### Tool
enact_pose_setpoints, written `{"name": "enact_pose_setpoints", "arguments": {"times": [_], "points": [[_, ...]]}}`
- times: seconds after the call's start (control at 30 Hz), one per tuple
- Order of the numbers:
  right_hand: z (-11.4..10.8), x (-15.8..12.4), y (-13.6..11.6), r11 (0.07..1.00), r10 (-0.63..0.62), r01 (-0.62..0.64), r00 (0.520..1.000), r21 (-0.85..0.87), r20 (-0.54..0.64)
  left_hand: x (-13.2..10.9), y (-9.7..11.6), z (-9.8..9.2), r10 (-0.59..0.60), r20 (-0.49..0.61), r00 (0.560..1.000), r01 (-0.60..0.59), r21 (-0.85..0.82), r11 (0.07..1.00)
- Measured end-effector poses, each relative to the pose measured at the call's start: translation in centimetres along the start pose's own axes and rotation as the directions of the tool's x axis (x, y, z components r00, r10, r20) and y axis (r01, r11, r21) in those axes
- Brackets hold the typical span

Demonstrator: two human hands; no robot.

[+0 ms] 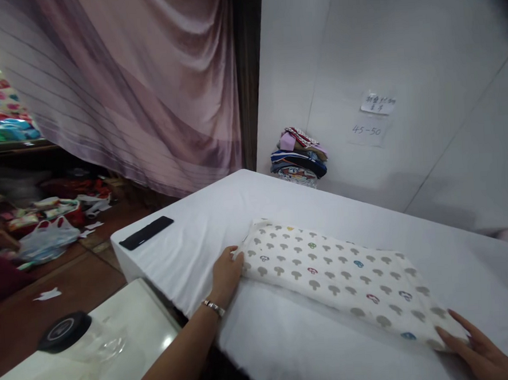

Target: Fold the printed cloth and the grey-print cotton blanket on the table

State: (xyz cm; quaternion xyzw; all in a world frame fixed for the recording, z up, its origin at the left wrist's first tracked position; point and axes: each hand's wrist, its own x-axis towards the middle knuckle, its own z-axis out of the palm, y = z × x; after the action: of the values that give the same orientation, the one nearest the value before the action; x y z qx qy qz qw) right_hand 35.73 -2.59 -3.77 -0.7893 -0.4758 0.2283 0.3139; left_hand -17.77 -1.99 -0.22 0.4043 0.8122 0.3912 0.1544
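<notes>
A white cloth (327, 266) with grey mushroom prints and a few coloured ones lies folded into a long rectangle on a white-covered table (196, 228). My left hand (227, 275), with a bracelet at the wrist, is closed on the cloth's left end, its fingertips partly hidden at the edge. At the opposite end, my right hand (478, 345) pinches the near right corner between thumb and fingers. The cloth stretches flat between both hands, its near edge close to me.
A black phone-like slab (147, 232) lies at the table's left corner. Folded clothes (299, 155) are stacked by the wall under paper notes (378, 103). At lower left, a clear bottle with a black lid (65, 332) lies on a white surface (136, 312). A pink curtain (179, 91) hangs behind.
</notes>
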Motion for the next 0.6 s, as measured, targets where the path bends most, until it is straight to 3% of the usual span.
{"name": "enact_pose_setpoints", "arguments": {"times": [0.1, 0.3, 0.47, 0.6], "points": [[-0.4, -0.7, -2.0, 0.998, 0.040, -0.042, 0.998, 0.046, 0.051, 0.1, 0.4, -0.4, 0.027, 0.052, 0.998, -0.030, 0.073, 0.997], [0.7, -1.5, -4.5, 0.979, -0.025, 0.033, 0.999, 0.201, -0.044, 1.2, 2.6, -0.9, 0.022, 0.173, 0.985, -0.059, 0.211, 0.976], [1.3, -1.4, -4.5, 0.921, -0.014, 0.031, 0.999, 0.388, -0.047, 1.8, 3.3, -0.6, 0.010, 0.179, 0.984, -0.057, 0.263, 0.963], [1.3, -1.2, -3.6, 0.875, -0.050, 0.022, 0.998, 0.484, 0.045, 2.0, 2.2, -0.4, 0.000, 0.175, 0.985, -0.061, 0.347, 0.936]]}}
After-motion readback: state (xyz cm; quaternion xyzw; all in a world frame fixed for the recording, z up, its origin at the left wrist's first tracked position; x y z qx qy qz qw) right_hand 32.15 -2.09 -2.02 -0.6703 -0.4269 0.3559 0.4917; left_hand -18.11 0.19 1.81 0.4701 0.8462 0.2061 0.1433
